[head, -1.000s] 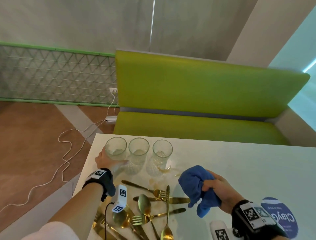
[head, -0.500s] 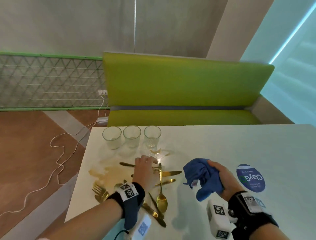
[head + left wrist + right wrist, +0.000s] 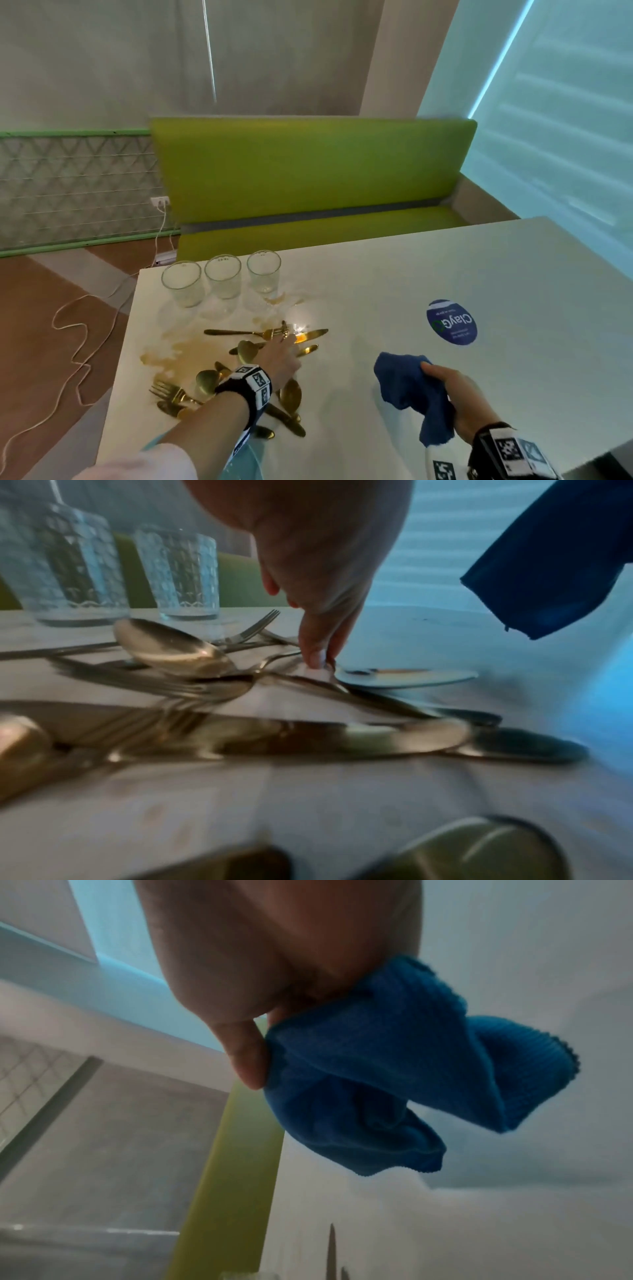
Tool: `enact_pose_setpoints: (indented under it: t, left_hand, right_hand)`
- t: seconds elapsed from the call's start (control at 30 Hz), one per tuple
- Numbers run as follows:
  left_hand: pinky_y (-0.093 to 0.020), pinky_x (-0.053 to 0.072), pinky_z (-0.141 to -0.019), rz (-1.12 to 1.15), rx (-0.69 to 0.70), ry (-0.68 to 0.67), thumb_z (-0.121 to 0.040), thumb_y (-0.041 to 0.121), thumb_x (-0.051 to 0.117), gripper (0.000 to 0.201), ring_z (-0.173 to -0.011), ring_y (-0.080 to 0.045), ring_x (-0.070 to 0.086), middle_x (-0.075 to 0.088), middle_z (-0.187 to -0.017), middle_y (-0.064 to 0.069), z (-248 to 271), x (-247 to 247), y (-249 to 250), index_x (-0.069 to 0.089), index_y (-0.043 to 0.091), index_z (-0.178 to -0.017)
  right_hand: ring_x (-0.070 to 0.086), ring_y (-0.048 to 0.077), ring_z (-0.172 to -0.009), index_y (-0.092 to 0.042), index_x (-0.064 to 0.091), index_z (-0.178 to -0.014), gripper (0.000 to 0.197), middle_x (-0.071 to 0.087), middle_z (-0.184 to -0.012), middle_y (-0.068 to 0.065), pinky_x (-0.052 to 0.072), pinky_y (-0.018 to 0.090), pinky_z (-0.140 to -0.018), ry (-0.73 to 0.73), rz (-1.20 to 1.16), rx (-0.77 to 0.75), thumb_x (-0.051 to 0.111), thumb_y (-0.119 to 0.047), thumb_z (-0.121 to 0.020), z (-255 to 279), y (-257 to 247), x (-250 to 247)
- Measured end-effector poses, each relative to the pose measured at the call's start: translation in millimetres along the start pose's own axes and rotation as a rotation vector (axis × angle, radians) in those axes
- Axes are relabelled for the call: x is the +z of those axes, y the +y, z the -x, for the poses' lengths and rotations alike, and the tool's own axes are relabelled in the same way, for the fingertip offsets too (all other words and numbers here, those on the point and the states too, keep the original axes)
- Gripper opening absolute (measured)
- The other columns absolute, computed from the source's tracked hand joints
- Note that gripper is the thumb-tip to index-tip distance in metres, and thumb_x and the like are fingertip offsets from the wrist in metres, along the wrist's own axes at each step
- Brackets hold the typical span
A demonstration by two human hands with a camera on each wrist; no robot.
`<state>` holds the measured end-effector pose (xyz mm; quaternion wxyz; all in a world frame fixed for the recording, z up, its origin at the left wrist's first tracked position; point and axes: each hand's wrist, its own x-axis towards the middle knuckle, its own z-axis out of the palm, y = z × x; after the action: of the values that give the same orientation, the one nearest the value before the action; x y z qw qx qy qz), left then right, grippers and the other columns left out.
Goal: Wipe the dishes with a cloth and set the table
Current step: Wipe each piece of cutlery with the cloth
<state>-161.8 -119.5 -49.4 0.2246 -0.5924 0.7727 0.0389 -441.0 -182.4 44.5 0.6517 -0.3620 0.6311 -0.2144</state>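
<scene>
Several gold forks, spoons and knives (image 3: 239, 370) lie heaped on the white table (image 3: 411, 274). My left hand (image 3: 286, 342) reaches over the heap, its straight fingers pointing down. In the left wrist view, the left hand (image 3: 320, 656) touches the cutlery with its fingertips (image 3: 315, 653) beside a knife blade (image 3: 404, 677), the thumb held apart. My right hand (image 3: 442, 377) grips a bunched blue cloth (image 3: 407, 383) above the table, to the right of the heap. The right wrist view shows the right hand (image 3: 260, 1053) with the cloth (image 3: 377, 1083) hanging from it.
Three empty glasses (image 3: 223, 281) stand in a row near the table's far left edge. A brown spill (image 3: 178, 353) spreads under the cutlery. A round blue sticker (image 3: 451, 321) lies to the right. A green bench (image 3: 308, 171) stands behind the table, a white cable (image 3: 68, 342) on the floor.
My left hand left the leftmost glass and came back over the cutlery heap, fingers now down on it. The right hand kept the cloth and stayed at the right.
</scene>
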Motion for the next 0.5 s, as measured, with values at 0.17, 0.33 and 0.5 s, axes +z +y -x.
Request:
enact_pose_setpoints:
  t: [0.17,0.33,0.5]
  left_hand:
    - [-0.043,0.033,-0.106,-0.02,0.082,0.05,-0.093,0.009,0.047,0.024,-0.122,-0.028,0.04,0.059,-0.12,-0.008,-1.9,-10.8,-4.5,0.065,0.007,-0.108]
    - [-0.016,0.049,-0.077,0.119,0.039,0.269,-0.051,0.038,0.085,0.019,-0.067,-0.005,0.061,0.06,-0.051,0.017,-2.0,-26.2,-8.0,0.068,0.032,-0.059]
    - [-0.028,0.03,-0.106,0.721,-0.197,0.506,-0.088,0.027,0.062,0.014,-0.094,-0.018,0.057,0.067,-0.089,-0.002,3.7,-75.3,3.2,0.066,0.019,-0.099]
  right_hand:
    - [0.057,0.025,-0.082,-0.007,0.06,-0.076,0.016,0.063,-0.082,0.011,0.043,0.036,-0.075,0.041,0.229,-0.088,0.056,-0.013,-0.09,-10.9,-9.8,-10.4]
    - [0.059,0.035,-0.1,-0.004,0.062,-0.089,0.016,0.065,-0.099,0.019,0.048,0.046,-0.089,0.039,0.307,-0.139,0.059,-0.019,-0.089,-19.7,-18.3,-16.4]
    - [0.06,0.032,-0.086,-0.005,0.067,-0.081,0.019,0.068,-0.088,0.017,0.048,0.044,-0.082,0.059,0.354,-0.283,0.061,-0.022,-0.088,-19.6,-34.7,-17.2]
